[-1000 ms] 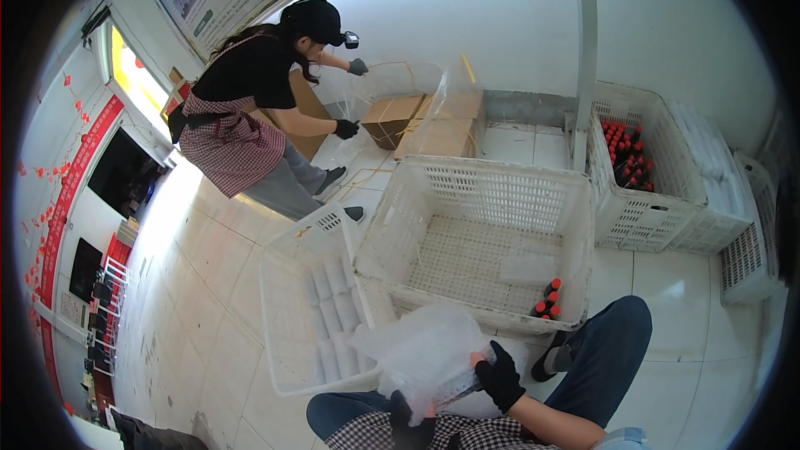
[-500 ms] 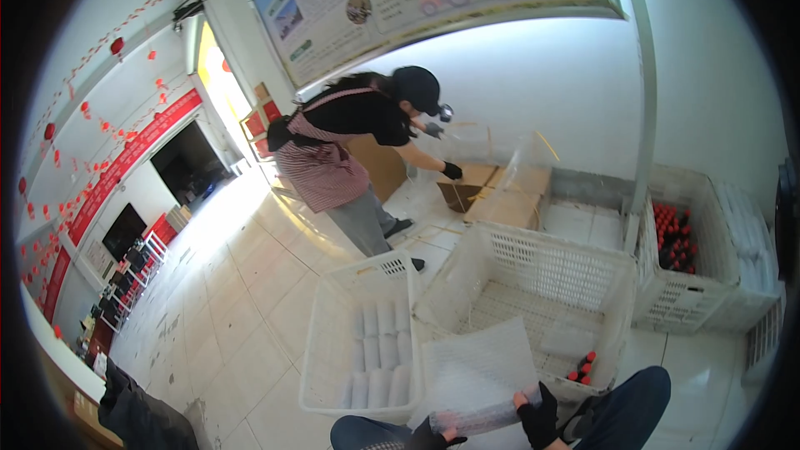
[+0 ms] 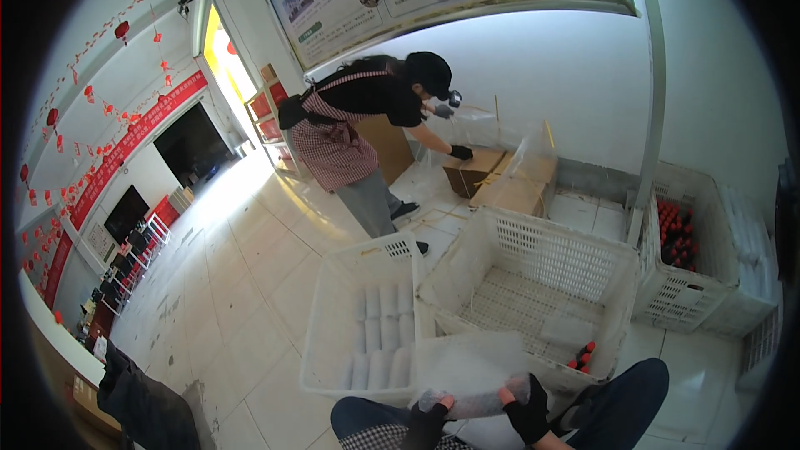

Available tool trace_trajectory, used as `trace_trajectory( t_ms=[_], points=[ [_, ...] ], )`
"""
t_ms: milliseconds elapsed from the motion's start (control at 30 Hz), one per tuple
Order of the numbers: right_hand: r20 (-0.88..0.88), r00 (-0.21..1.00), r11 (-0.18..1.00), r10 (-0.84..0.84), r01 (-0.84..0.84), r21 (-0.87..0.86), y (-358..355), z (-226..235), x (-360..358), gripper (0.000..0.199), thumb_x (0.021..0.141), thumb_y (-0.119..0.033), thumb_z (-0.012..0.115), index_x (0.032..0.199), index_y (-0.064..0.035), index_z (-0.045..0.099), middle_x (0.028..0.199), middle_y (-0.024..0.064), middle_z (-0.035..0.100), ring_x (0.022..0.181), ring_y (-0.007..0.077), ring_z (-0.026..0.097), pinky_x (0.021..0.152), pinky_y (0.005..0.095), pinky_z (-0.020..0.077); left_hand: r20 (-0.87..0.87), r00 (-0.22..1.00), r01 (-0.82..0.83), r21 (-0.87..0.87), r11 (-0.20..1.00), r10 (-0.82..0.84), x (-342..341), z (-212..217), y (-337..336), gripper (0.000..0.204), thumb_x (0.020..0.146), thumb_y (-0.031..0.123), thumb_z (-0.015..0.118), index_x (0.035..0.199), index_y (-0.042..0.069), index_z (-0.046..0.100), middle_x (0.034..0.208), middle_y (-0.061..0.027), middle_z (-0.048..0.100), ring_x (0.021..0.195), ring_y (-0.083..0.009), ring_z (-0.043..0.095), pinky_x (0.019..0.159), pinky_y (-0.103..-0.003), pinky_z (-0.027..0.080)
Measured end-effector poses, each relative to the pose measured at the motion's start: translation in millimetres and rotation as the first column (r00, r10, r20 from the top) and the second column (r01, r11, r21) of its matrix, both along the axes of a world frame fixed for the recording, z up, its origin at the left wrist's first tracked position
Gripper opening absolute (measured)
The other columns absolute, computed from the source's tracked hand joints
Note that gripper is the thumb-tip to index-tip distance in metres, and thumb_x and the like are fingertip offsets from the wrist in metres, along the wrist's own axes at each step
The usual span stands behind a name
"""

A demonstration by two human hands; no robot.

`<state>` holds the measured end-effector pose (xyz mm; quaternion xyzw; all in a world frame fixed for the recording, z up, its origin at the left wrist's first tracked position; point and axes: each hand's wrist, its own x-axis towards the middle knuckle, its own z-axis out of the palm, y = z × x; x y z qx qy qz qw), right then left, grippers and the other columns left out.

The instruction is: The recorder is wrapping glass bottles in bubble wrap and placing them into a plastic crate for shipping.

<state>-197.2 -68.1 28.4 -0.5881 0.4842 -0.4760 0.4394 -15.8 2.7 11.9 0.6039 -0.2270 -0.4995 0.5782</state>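
Note:
Just over my lap, a sheet of bubble wrap (image 3: pixel 471 358) is partly rolled around a dark, long object, bottle-like in shape (image 3: pixel 475 405). My left hand (image 3: pixel 428 422), in a black fingerless glove, grips the left end of this roll. The right end is held by my right hand (image 3: pixel 527 410), gloved the same way, thumb on top. The far part of the sheet lies loose against the big white crate. Beyond my right hand, a few red-capped bottles (image 3: pixel 583 357) lie in that crate's near right corner.
A white basket (image 3: pixel 310 358) with several wrapped rolls (image 3: pixel 383 329) stands at left, beside the large crate (image 3: pixel 533 250). Another crate (image 3: pixel 696 304) holds red-capped bottles at right. A co-worker (image 3: pixel 358 129) bends over cardboard boxes (image 3: pixel 517 183) by the wall.
My hands have rolled the near edge of the bubble wrap further away from me, so less flat sheet shows. The view has shifted slightly.

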Motion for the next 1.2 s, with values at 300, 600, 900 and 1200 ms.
trace_trajectory(
  t_ms=[300, 600, 900, 1200],
  points=[
    [-0.099, 0.991, 0.994, -0.093, 0.098, 0.044, 17, -4, -14, 0.030, 0.072, -0.020, 0.064, 0.092, 0.0010, 0.056, 0.080, 0.0093, 0.058, 0.075, 0.0171, 0.054, 0.068, 0.0304, 0.0429, 0.282, 0.941, 0.201, -0.024, 0.979, -0.186, 3, 11, 8, 0.024, 0.077, 0.013, 0.061, 0.097, 0.001, 0.055, 0.088, -0.0041, 0.058, 0.081, -0.0137, 0.052, 0.074, -0.028, 0.042],
    [-0.048, 0.984, 0.984, -0.174, 0.173, -0.032, 16, -15, -19, 0.026, 0.070, -0.017, 0.068, 0.084, 0.0000, 0.054, 0.074, 0.0092, 0.055, 0.069, 0.0164, 0.053, 0.065, 0.0273, 0.0429, 0.389, 0.904, 0.270, -0.194, 0.943, -0.179, -1, 3, 5, 0.037, 0.079, 0.017, 0.063, 0.107, 0.000, 0.046, 0.104, -0.0086, 0.053, 0.092, -0.0222, 0.055, 0.078, -0.030, 0.045],
    [0.029, 0.985, 0.955, -0.173, 0.160, 0.249, 12, 9, -21, 0.024, 0.073, -0.015, 0.065, 0.086, -0.0012, 0.052, 0.077, 0.0062, 0.053, 0.069, 0.0138, 0.050, 0.063, 0.0263, 0.0403, 0.451, 0.890, -0.027, -0.088, 0.996, 0.064, -19, 6, 13, 0.039, 0.078, 0.021, 0.062, 0.106, -0.003, 0.049, 0.093, -0.0092, 0.056, 0.084, -0.0164, 0.052, 0.075, -0.029, 0.043],
    [-0.438, 0.856, 0.923, 0.274, -0.363, -0.132, 18, 28, -42, 0.059, 0.071, -0.021, 0.064, 0.121, -0.0028, 0.039, 0.109, 0.0161, 0.050, 0.098, 0.0258, 0.053, 0.082, 0.0335, 0.0425, 0.784, 0.616, 0.211, -0.080, 0.974, -0.069, -19, 27, 18, 0.014, 0.075, 0.010, 0.058, 0.074, 0.003, 0.046, 0.076, -0.0046, 0.056, 0.066, -0.0113, 0.050, 0.060, -0.027, 0.041]
  ],
)
